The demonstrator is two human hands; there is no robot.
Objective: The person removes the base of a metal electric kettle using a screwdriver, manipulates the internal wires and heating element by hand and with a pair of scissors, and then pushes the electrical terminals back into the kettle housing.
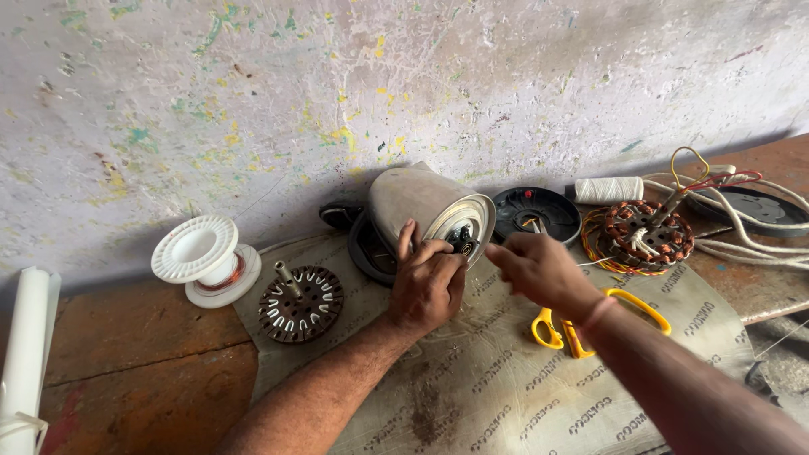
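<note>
Grey metal motor housing (pixel 425 206) is steadied on its side on a printed sack (pixel 506 379) by the left hand (pixel 428 285), fingers clasped at its front rim. The right hand (pixel 539 268) is held just beside it, fingertips pinched together on nothing that can be made out, above yellow-handled scissors (pixel 581 324).

A reddish floor (pixel 126 354) carries a printed sack mat (pixel 506 371), white spool (pixel 206 257) and white roll (pixel 25 354).

Sack (pixel 472 396) front bare — scissors (pixel 581 329), stator (pixel 301 303) flank.
</note>
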